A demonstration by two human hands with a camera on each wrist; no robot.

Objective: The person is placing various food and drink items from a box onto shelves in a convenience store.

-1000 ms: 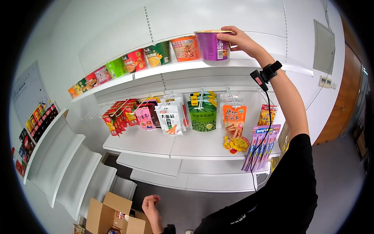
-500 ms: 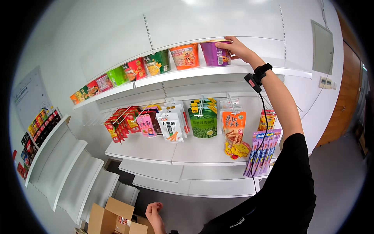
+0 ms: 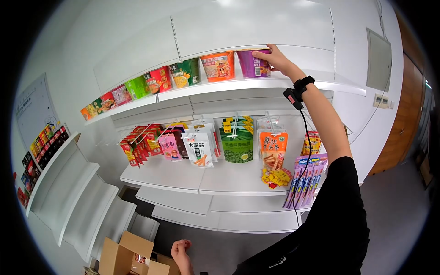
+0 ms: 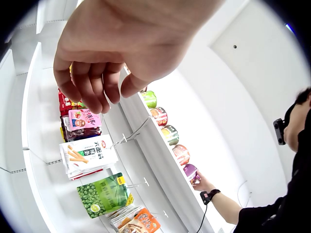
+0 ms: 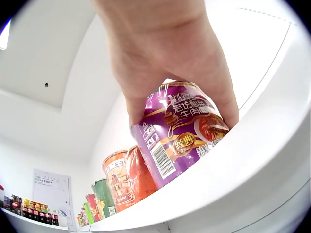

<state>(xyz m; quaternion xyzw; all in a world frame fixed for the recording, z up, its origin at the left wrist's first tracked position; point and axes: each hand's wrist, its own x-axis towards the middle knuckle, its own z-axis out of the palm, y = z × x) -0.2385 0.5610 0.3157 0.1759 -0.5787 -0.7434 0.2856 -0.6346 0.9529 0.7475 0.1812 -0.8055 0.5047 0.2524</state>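
My right hand (image 3: 278,58) grips a purple instant noodle cup (image 3: 250,65) at the right end of the top shelf (image 3: 215,87). In the right wrist view, thumb and fingers straddle the purple cup's (image 5: 167,138) upper part, and its base meets the shelf surface. Just left of it stands an orange noodle cup (image 3: 218,67), then a dark green one (image 3: 185,73) and a red one (image 3: 158,79). My left hand (image 3: 181,253) hangs low near the cardboard box, holding nothing. Its fingers (image 4: 87,82) droop loosely curled in the left wrist view.
Snack bags hang on hooks below, among them a green pea bag (image 3: 237,144) and an orange bag (image 3: 273,149). Purple candy packs (image 3: 305,181) hang at the right. An open cardboard box (image 3: 117,256) sits on the floor. Bottles line a side shelf (image 3: 50,183) at left.
My right hand has brought the purple cup down onto the shelf, beside the orange cup. The head view has tilted slightly; my left hand has barely moved.
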